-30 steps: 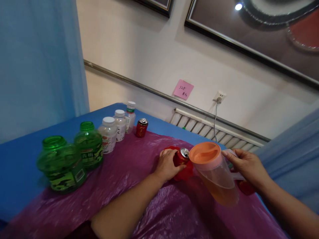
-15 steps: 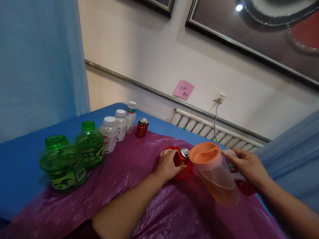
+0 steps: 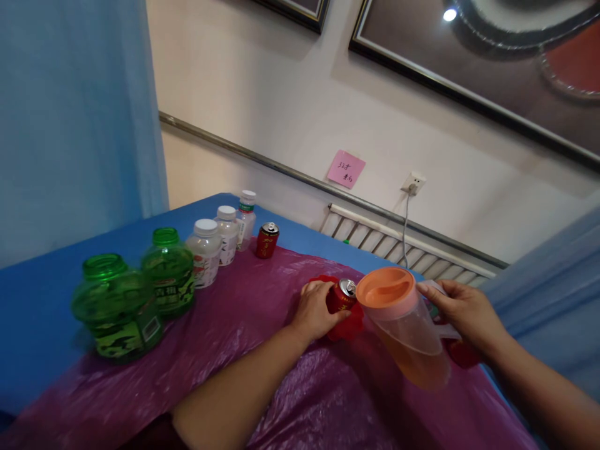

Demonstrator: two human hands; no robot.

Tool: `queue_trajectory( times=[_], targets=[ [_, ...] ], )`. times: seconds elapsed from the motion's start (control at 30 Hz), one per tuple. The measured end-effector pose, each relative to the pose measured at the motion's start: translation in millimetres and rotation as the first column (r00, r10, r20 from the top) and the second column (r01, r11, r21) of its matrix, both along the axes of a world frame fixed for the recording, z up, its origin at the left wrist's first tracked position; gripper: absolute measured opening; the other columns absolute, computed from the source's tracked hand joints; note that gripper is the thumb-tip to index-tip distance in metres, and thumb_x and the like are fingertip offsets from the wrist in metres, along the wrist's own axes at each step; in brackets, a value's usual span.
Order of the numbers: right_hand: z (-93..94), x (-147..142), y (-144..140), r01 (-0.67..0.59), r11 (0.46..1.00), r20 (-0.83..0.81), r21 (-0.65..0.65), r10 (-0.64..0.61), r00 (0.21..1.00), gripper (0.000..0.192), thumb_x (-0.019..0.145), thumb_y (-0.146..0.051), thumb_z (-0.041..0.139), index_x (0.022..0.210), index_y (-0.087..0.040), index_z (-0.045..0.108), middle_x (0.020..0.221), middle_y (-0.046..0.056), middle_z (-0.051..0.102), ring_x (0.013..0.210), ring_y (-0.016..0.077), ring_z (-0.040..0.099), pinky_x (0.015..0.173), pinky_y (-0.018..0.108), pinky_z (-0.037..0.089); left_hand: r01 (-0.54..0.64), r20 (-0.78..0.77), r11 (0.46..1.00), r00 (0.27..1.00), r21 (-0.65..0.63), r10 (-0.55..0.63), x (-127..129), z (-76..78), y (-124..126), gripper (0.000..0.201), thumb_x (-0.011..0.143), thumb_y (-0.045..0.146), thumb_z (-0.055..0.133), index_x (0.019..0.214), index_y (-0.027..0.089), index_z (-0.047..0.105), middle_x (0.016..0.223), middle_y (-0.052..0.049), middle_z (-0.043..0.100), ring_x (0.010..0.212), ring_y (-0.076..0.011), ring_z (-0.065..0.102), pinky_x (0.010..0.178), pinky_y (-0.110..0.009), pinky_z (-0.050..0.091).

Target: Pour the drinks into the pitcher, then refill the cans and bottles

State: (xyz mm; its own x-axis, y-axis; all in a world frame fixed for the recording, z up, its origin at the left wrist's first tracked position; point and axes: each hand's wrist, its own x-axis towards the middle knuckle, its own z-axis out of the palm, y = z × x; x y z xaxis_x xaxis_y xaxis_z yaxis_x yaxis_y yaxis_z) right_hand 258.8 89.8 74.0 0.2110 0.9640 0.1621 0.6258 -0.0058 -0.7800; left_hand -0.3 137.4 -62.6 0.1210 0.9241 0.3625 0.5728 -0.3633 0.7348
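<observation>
My left hand point(image 3: 316, 310) is wrapped round a red drink can point(image 3: 342, 296) with an opened silver top. Under the can shows a red scalloped dish point(image 3: 349, 328). By its handle, my right hand point(image 3: 469, 312) holds a clear pitcher point(image 3: 412, 344) with an orange lid point(image 3: 387, 290). Amber liquid fills part of the pitcher, which is tilted so its lid edge is at the can's top. Whether liquid is flowing, I cannot tell. Behind the pitcher handle another red object point(image 3: 462, 353) is partly hidden.
On the left stand two green jars point(image 3: 117, 312), several white-capped bottles point(image 3: 205, 256) and another red can point(image 3: 267, 240). A purple plastic sheet point(image 3: 225, 337) covers much of the blue table point(image 3: 37, 300). Behind are a radiator point(image 3: 365, 234) and a wall socket point(image 3: 414, 182).
Almost nothing differs. Both hands, the can and the pitcher keep nearly the same places; the view has shifted very slightly.
</observation>
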Motion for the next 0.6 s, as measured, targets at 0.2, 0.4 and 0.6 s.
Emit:
queue_trajectory(
  times=[0.2,0.4,0.6],
  targets=[
    [1.0,-2.8,-0.7,0.019,1.0,-0.011,-0.024,-0.019,1.0,0.052,0.074,-0.07,0.072,0.067,-0.021,0.055,0.05,-0.006,0.045,0.042,0.0107,0.041,0.037,0.024,0.031,0.0,-0.001,1.0,1.0,0.006,0.0,0.0,-1.1,1.0,0.06,0.065,0.043,0.09,0.116,0.024,0.066,0.119,-0.007,0.071,0.116,-0.0321,0.061,0.105,-0.047,0.042],
    [1.1,-2.9,1.2,0.005,1.0,0.001,0.007,-0.005,1.0,0.053,0.073,-0.069,0.074,0.061,-0.021,0.052,0.053,-0.006,0.042,0.046,0.0104,0.041,0.041,0.025,0.037,-0.009,0.002,1.0,1.0,0.01,0.009,0.1,-0.6,0.4,0.061,0.064,0.042,0.091,0.116,0.024,0.066,0.118,-0.007,0.071,0.116,-0.0321,0.061,0.105,-0.046,0.043],
    [0.3,0.3,2.4,-0.029,0.999,0.012,0.012,0.029,1.0,0.052,0.074,-0.068,0.073,0.063,-0.02,0.056,0.053,-0.004,0.046,0.046,0.0113,0.042,0.041,0.025,0.038,-0.004,-0.001,1.0,1.0,0.001,0.004,0.3,0.9,-0.4,0.06,0.065,0.042,0.09,0.117,0.022,0.066,0.12,-0.008,0.071,0.117,-0.0322,0.06,0.105,-0.047,0.042]
  ],
)
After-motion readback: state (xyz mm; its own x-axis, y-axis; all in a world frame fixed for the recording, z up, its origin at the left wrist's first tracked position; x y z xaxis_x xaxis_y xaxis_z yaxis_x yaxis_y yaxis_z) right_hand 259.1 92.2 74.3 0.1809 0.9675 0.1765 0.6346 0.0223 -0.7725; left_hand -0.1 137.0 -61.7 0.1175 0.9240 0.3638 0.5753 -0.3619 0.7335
